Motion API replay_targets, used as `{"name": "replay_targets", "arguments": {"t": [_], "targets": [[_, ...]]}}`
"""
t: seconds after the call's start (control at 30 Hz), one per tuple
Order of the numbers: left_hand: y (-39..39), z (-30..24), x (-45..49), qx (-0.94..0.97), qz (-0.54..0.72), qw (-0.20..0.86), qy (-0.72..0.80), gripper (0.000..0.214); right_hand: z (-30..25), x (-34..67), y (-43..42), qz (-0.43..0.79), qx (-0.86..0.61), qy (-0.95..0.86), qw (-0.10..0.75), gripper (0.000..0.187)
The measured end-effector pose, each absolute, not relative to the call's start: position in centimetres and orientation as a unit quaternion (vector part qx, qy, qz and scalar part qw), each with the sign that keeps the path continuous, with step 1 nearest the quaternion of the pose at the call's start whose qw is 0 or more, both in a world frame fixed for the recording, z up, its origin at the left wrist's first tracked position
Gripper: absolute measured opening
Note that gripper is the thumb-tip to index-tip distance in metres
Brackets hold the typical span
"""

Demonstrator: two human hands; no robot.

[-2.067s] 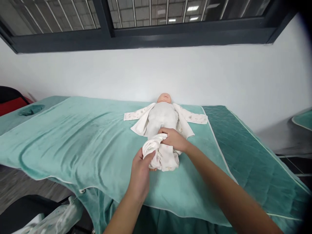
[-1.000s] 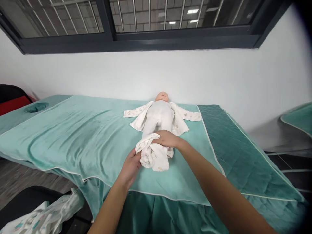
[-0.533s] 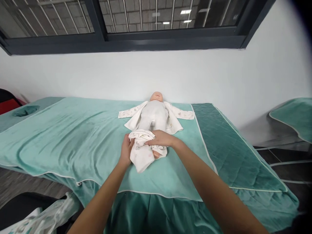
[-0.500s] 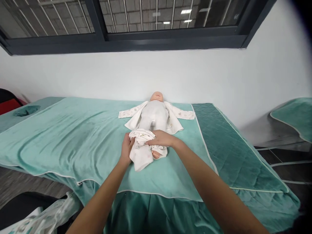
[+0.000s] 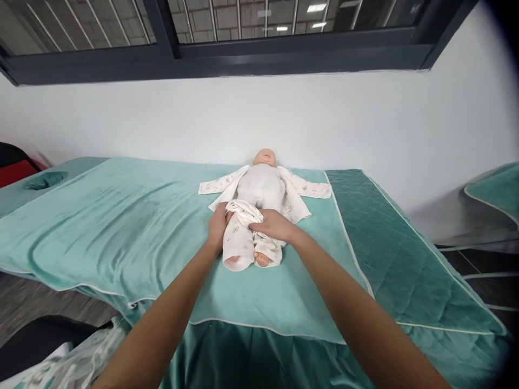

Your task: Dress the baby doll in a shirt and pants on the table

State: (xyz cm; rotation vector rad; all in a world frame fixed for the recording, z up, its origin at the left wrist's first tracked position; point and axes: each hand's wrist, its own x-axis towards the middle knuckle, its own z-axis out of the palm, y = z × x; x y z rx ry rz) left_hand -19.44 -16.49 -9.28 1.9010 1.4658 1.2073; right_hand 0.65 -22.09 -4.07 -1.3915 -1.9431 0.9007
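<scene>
The fingertips of your left hand (image 5: 219, 224) are hidden by the bunched white trousers (image 5: 238, 240), and you cannot see all the fingers of your right hand (image 5: 278, 224) there either. The cloth covers the lower legs of the doll (image 5: 261, 181), leaving you only part of each foot, and its print is too small for you to make out. Your forearms (image 5: 172, 308) run off the bottom edge. The top edge crops your view of the window (image 5: 243, 59); the left edge cuts the red and black object (image 5: 16, 165), the lower left corner the patterned bundle (image 5: 77, 359)
</scene>
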Motion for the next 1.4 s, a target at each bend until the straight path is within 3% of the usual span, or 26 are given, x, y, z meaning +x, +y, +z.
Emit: {"name": "replay_targets", "arguments": {"t": [0.23, 0.5, 0.73, 0.83, 0.93, 1.07, 1.17, 1.3, 1.4], "targets": [[-13.9, -9.8, -19.2, 0.776, 0.307, 0.044, 0.55, 0.029, -5.2, 0.5, -21.5, 0.324, -0.54, -0.696, 0.343, 0.015], [-13.0, -10.0, -19.1, 0.786, 0.299, 0.005, 0.542, 0.031, -6.0, -0.1, -21.2, 0.338, -0.547, -0.657, 0.395, 0.021], [-13.6, -10.7, -19.5, 0.768, 0.37, 0.088, 0.516, 0.026, -5.1, 1.0, -22.6, 0.389, -0.543, -0.633, 0.39, 0.033], [-14.0, -10.4, -19.6, 0.758, 0.411, 0.158, 0.481, 0.026, -5.4, 2.4, -22.4, 0.449, -0.529, -0.557, 0.458, 0.043], [-14.4, -9.7, -20.0, 0.732, 0.446, 0.292, 0.425, 0.024, -6.3, 3.6, -22.2, 0.472, -0.53, -0.482, 0.514, 0.039], [-14.5, -9.2, -20.5, 0.646, 0.485, 0.479, 0.344, 0.034, -7.0, 4.3, -23.3, 0.449, -0.544, -0.546, 0.452, 0.032], [-14.2, -9.2, -20.6, 0.601, 0.485, 0.535, 0.342, 0.05, -6.7, 4.8, -24.4, 0.492, -0.518, -0.578, 0.395, 0.032], [-14.2, -9.0, -20.5, 0.619, 0.43, 0.548, 0.364, 0.023, -6.1, 5.9, -24.6, 0.52, -0.492, -0.611, 0.338, 0.03], [-14.5, -8.5, -20.6, 0.657, 0.395, 0.544, 0.34, 0.019, -5.8, 6.3, -23.8, 0.465, -0.52, -0.645, 0.311, 0.027]]}}
